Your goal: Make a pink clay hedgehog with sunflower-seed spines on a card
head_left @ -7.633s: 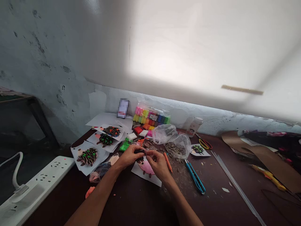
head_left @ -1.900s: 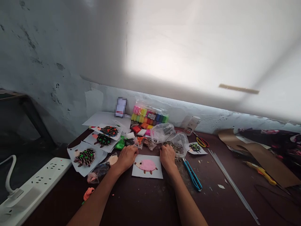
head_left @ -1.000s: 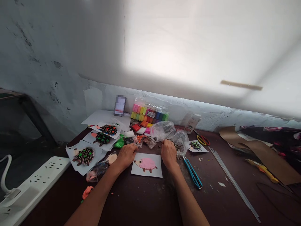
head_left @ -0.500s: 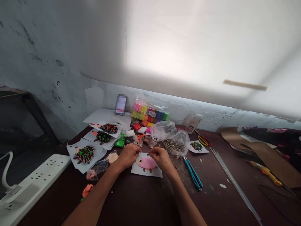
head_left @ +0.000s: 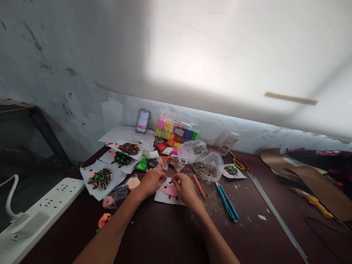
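Both of the person's hands were over the pink hedgehog card (head_left: 166,196), which lay on the dark wooden table (head_left: 170,234), its paper partly hidden by the 2 hands. The left hand (head_left: 150,182) rested at the card's upper left, fingers curled inward and nearly closed. The right hand (head_left: 186,189) covered the card's right side, its fingertips (head_left: 176,178) bunched over the pink clay body (head_left: 169,190). The 2 hands were almost touching. Whether either hand had hold of something small, I could not tell, because the fingers hid it.

Just right of the card lay an orange stick (head_left: 198,186), and past it, a blue-handled tool (head_left: 227,207). Behind the card and to the right sat a clear bag of sunflower seeds (head_left: 205,169), with a small hedgehog card (head_left: 231,171) further right. To the card's left were 3 finished hedgehog cards (head_left: 101,179), (head_left: 121,158), (head_left: 129,149), decorated with seeds and green dots. Well behind the card stood a pack of multicoloured modelling clay (head_left: 177,134). Beyond the small hedgehog card lay scissors with yellow and red handles (head_left: 240,164).
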`<action>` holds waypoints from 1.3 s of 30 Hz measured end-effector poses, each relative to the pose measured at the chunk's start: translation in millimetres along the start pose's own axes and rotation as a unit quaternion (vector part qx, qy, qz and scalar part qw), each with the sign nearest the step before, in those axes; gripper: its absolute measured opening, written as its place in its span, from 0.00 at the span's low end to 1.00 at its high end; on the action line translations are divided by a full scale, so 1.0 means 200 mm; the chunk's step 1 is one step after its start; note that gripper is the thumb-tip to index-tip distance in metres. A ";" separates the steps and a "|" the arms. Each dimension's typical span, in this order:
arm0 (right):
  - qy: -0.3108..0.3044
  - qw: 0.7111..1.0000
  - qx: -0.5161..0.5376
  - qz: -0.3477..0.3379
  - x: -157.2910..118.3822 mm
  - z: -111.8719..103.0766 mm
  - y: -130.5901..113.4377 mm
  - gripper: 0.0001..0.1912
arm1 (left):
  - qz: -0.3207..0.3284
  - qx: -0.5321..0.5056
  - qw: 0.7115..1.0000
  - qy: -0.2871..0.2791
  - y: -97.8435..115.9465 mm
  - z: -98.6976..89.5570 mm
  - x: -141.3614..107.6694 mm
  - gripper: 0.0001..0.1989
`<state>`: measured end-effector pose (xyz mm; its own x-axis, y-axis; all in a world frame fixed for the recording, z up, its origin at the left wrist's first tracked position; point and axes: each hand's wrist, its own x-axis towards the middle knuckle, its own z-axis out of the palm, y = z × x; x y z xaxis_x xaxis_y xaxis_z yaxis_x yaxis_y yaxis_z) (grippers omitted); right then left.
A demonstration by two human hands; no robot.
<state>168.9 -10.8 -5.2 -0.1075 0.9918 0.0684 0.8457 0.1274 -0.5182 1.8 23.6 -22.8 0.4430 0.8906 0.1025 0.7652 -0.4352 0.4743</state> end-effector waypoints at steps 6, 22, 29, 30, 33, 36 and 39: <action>0.006 0.999 -0.043 0.015 0.00 0.01 -0.02 0.09 | -0.001 -0.002 1.000 0.002 0.00 -0.01 -0.01 0.13; 0.039 0.996 -0.063 -0.055 -0.01 0.05 -0.02 0.06 | 0.003 -0.022 1.000 -0.004 -0.02 0.00 0.00 0.16; 0.031 0.996 -0.068 -0.055 -0.01 0.05 -0.03 0.06 | 0.004 -0.017 1.000 -0.018 -0.03 0.00 0.00 0.19; 0.028 0.996 -0.067 -0.054 -0.01 0.05 -0.03 0.06 | 0.004 -0.016 1.000 -0.019 -0.03 0.00 0.00 0.19; 0.023 0.996 -0.066 -0.052 -0.02 0.05 -0.03 0.06 | 0.006 -0.016 1.000 -0.020 -0.04 0.00 0.00 0.19; 0.027 0.996 -0.063 -0.048 -0.01 0.04 -0.03 0.06 | 0.010 -0.017 1.000 -0.020 -0.04 0.01 0.00 0.19; 0.024 0.997 -0.063 -0.045 -0.01 0.04 -0.03 0.06 | 0.009 -0.020 1.000 -0.021 -0.04 0.00 0.00 0.20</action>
<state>159.0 -14.3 -9.3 -0.1625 0.9748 0.1526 0.8932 0.2111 -0.3970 -4.5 27.9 -27.5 0.4772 0.8756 0.0748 0.7373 -0.4452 0.5081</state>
